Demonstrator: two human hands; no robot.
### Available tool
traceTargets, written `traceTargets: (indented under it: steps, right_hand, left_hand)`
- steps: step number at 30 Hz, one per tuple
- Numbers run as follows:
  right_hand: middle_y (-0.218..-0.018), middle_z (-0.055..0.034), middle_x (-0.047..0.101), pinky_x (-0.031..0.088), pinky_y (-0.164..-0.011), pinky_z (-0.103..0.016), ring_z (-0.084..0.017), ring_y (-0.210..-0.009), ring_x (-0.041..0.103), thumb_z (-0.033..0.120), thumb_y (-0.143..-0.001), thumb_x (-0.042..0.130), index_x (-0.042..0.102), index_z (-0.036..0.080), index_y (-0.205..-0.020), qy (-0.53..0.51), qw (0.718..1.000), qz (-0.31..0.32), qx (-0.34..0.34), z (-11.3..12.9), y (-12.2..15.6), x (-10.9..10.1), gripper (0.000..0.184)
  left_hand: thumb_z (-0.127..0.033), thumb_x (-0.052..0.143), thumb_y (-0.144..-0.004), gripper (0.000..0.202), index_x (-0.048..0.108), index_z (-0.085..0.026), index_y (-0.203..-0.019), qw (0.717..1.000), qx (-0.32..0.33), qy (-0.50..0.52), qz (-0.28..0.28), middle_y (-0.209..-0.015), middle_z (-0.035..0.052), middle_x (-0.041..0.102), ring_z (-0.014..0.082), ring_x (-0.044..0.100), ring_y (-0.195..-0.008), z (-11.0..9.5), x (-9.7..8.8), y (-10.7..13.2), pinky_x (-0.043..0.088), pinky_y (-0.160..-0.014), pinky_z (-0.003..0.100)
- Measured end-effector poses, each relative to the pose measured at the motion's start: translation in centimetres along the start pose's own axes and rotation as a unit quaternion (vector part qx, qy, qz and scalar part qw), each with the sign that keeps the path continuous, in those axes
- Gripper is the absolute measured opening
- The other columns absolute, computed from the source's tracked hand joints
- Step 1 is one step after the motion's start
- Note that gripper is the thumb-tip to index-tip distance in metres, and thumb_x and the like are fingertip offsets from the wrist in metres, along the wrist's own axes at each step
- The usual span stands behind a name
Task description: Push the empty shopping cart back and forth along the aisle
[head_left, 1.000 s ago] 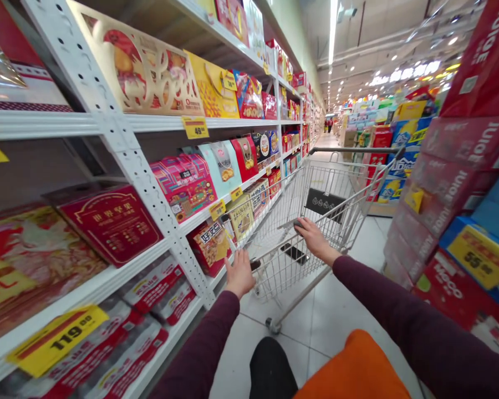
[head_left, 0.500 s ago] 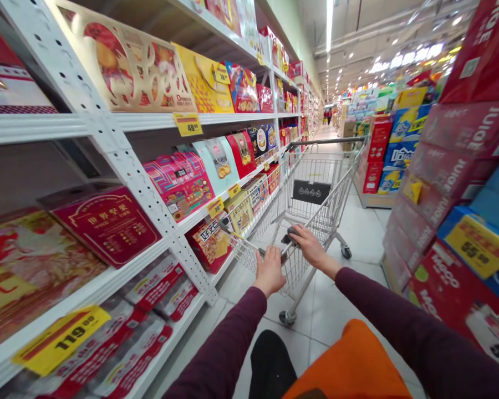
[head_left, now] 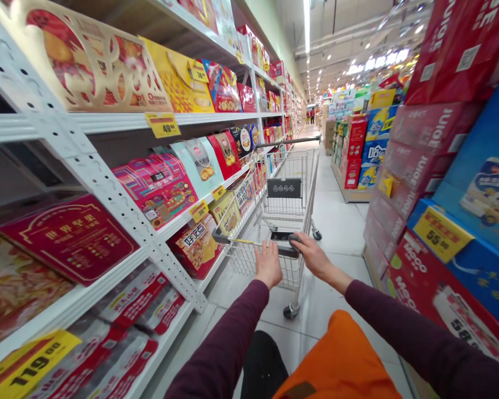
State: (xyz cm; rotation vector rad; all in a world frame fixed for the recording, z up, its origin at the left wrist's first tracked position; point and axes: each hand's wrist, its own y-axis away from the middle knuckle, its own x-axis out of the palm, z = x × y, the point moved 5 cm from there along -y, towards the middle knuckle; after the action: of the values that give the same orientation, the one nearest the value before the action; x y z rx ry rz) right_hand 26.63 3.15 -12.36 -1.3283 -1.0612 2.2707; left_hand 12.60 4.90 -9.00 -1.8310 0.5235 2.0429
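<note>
A wire shopping cart [head_left: 289,172] stands in a store aisle straight ahead of me, close to the left shelves. Its handle bar [head_left: 237,241] runs across in front of my hands. My left hand [head_left: 268,264] rests on the bar with the fingers curled over it. My right hand [head_left: 311,253] grips the bar's grey right end. A dark flat object, perhaps a phone [head_left: 281,236], lies in the cart's basket just beyond the bar. Both sleeves are dark maroon.
White shelves [head_left: 108,122] packed with boxed snacks and yellow price tags line the left. Stacked red and blue drink cartons [head_left: 436,138] crowd the right. The tiled aisle floor [head_left: 336,221] runs ahead between them. An orange cloth [head_left: 341,366] hangs below my arms.
The cart has swung from skewed to straight along the aisle. My left hand moved onto the handle bar beside my right; the view shifted forward and right.
</note>
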Motion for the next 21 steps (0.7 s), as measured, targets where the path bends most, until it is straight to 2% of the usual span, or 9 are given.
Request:
traceTargets:
  steps: [3, 6, 8, 12, 14, 19, 21]
  right_hand:
    - [-0.129, -0.0119, 0.054, 0.039, -0.102, -0.049, -0.025, -0.127, 0.042, 0.005, -0.084, 0.034, 0.064, 0.018, -0.111, 0.037, 0.999, -0.003, 0.035, -1.1, -0.2, -0.4, 0.043]
    - [-0.131, -0.0115, 0.053, 0.039, -0.102, -0.049, -0.025, -0.128, 0.039, 0.005, -0.083, 0.037, 0.063, 0.018, -0.113, 0.061, 0.998, 0.002, 0.024, -0.7, 0.0, -0.1, 0.042]
    - [-0.13, -0.0119, 0.053, 0.04, -0.101, -0.049, -0.026, -0.128, 0.04, 0.004, -0.083, 0.038, 0.062, 0.018, -0.114, 0.077, 0.997, 0.009, 0.022, -0.8, 0.1, -0.2, 0.042]
    - [-0.127, -0.0159, 0.055, 0.04, -0.1, -0.05, -0.028, -0.124, 0.043, 0.002, -0.082, 0.038, 0.064, 0.014, -0.109, 0.12, 0.991, 0.01, 0.06, -3.0, 0.1, -1.4, 0.04]
    - [-0.126, -0.0172, 0.055, 0.04, -0.1, -0.051, -0.029, -0.123, 0.044, 0.001, -0.081, 0.037, 0.065, 0.012, -0.108, 0.133, 0.988, 0.006, 0.075, -3.4, -0.2, -1.4, 0.04]
    - [-0.132, -0.0135, 0.052, 0.04, -0.1, -0.05, -0.027, -0.128, 0.039, 0.002, -0.082, 0.038, 0.062, 0.016, -0.113, 0.096, 0.995, 0.019, 0.034, -1.2, -1.3, 1.1, 0.042]
    - [-0.134, -0.0125, 0.05, 0.039, -0.101, -0.05, -0.026, -0.131, 0.036, 0.003, -0.083, 0.039, 0.061, 0.017, -0.115, 0.087, 0.996, 0.023, 0.015, -1.0, -1.2, 1.4, 0.041]
  left_hand:
    - [-0.02, 0.048, -0.068, 0.082, 0.018, -0.008, -0.143, 1.0, 0.023, 0.012, 0.003, -0.152, 0.0137, 0.021, 0.0318, 0.011, -0.141, -1.8, -0.1, -0.6, 0.008, -0.112, 0.059]
    - [-0.023, 0.047, -0.07, 0.081, 0.017, -0.009, -0.144, 0.998, 0.058, 0.018, 0.003, -0.152, 0.0124, 0.022, 0.0308, 0.01, -0.141, -2.9, -0.5, -1.2, 0.009, -0.112, 0.059]
    - [-0.024, 0.047, -0.071, 0.079, 0.017, -0.01, -0.143, 0.998, 0.065, 0.022, 0.003, -0.152, 0.0125, 0.023, 0.0295, 0.012, -0.141, -2.7, -0.8, -1.6, 0.01, -0.112, 0.058]
    - [-0.02, 0.048, -0.071, 0.076, 0.022, -0.011, -0.142, 0.999, 0.004, 0.03, 0.015, -0.152, 0.0136, 0.023, 0.0294, 0.014, -0.141, -0.6, -1.1, -2.4, 0.013, -0.11, 0.06]
    - [-0.021, 0.05, -0.07, 0.076, 0.023, -0.012, -0.141, 0.999, 0.006, 0.036, 0.022, -0.152, 0.0133, 0.023, 0.0292, 0.013, -0.141, -0.5, -1.0, -2.7, 0.013, -0.11, 0.06]
    - [-0.024, 0.051, -0.07, 0.078, 0.023, -0.008, -0.141, 0.999, 0.026, 0.036, 0.021, -0.151, 0.0148, 0.023, 0.0285, 0.014, -0.141, -1.7, -1.2, -3.0, 0.012, -0.112, 0.057]
    - [-0.024, 0.05, -0.07, 0.077, 0.023, -0.007, -0.141, 0.998, 0.041, 0.032, 0.024, -0.151, 0.0145, 0.023, 0.0281, 0.015, -0.141, -1.7, -1.3, -2.8, 0.01, -0.113, 0.057]
